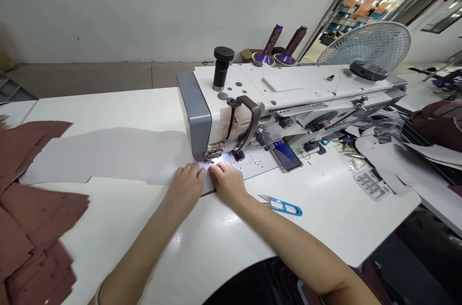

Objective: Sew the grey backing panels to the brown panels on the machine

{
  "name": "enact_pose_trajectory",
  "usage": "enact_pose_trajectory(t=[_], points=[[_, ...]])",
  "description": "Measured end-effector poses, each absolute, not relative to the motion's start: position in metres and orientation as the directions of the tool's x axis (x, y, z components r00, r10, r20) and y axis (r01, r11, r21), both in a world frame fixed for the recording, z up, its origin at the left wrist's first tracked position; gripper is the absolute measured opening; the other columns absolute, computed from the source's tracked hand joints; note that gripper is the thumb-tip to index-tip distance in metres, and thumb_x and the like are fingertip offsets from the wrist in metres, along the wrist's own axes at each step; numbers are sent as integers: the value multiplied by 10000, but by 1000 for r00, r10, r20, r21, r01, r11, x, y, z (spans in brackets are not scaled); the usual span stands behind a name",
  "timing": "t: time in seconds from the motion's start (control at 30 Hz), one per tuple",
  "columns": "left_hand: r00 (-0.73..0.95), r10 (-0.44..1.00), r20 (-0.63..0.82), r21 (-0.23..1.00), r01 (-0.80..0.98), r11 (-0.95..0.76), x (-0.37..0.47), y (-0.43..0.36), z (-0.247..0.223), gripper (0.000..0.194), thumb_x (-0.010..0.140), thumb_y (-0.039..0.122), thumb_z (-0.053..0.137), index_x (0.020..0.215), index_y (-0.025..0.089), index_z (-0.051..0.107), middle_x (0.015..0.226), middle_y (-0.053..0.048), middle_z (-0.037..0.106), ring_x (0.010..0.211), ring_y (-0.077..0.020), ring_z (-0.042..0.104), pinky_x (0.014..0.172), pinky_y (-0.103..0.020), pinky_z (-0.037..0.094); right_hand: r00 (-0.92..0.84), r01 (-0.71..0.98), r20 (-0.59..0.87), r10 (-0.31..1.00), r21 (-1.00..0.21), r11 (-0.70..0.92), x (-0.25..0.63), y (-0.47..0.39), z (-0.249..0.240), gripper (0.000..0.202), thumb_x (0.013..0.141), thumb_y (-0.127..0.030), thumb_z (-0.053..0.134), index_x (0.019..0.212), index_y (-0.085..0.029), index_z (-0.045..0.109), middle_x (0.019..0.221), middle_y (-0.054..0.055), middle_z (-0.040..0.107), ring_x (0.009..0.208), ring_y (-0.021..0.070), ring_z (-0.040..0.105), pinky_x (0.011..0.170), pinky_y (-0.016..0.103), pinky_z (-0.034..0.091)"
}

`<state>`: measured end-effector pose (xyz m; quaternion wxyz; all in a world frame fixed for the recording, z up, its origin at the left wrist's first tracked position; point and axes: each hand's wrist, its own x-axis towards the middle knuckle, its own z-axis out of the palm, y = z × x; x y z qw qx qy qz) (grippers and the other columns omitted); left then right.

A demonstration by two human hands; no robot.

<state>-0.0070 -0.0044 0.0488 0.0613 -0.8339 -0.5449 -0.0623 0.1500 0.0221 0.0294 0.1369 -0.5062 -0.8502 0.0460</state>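
A long light grey panel (108,156) lies flat across the table, its right end under the needle area of a white sewing machine (245,98). Just left of the needle, my left hand (186,187) presses palm down on the panel, fingers bent and close together. Thumb and fingers of my right hand (229,182) are closed on the panel's near end, right beside the lit presser foot (215,152). Both hands almost touch. Their undersides and the fingertips' exact grip are hidden.
Blue-handled thread snips (283,206) lie by my right forearm. A phone (286,155) rests against the machine bed. Brown cut pieces (39,237) are stacked at left. Thread cones (273,45) and a fan (364,45) stand behind. More grey pieces (382,160) lie at right.
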Motion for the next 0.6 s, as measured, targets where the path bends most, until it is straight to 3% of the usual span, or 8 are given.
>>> enact_pose_trajectory(t=[0.23, 0.37, 0.47, 0.6], points=[[400, 901, 169, -57, 916, -397, -7, 6, 52, 261, 813, 4, 394, 959, 124, 575, 894, -115, 604, 804, -249, 541, 645, -346, 390, -433, 820, 226, 872, -303, 486, 153, 24, 30, 225, 865, -149, 461, 1037, -202, 597, 925, 52, 600, 853, 171, 517, 660, 251, 358], [326, 929, 174, 15, 943, -333, -1, 5, 50, 186, 856, 66, 407, 917, 126, 571, 836, -105, 603, 798, -244, 553, 679, -366, 408, -462, 792, 253, 850, -314, 524, 152, 22, 31, 226, 877, -203, 448, 1017, -205, 626, 913, 56, 617, 850, 179, 545, 673, 258, 385], [340, 924, 173, 80, 930, -358, 1, -1, 51, 167, 881, 117, 399, 930, 141, 557, 878, -97, 601, 839, -223, 557, 723, -366, 414, -434, 803, 282, 856, -310, 509, 155, 18, 28, 276, 899, -273, 409, 991, -216, 663, 886, 68, 637, 778, 183, 570, 586, 257, 374], [365, 908, 203, 23, 926, -377, -7, 0, 46, 192, 898, 163, 363, 965, 137, 541, 919, -114, 586, 875, -230, 550, 709, -366, 403, -411, 777, 323, 852, -364, 513, 159, 32, 9, 315, 887, -412, 410, 923, -282, 694, 871, 52, 653, 721, 190, 590, 460, 253, 309]])
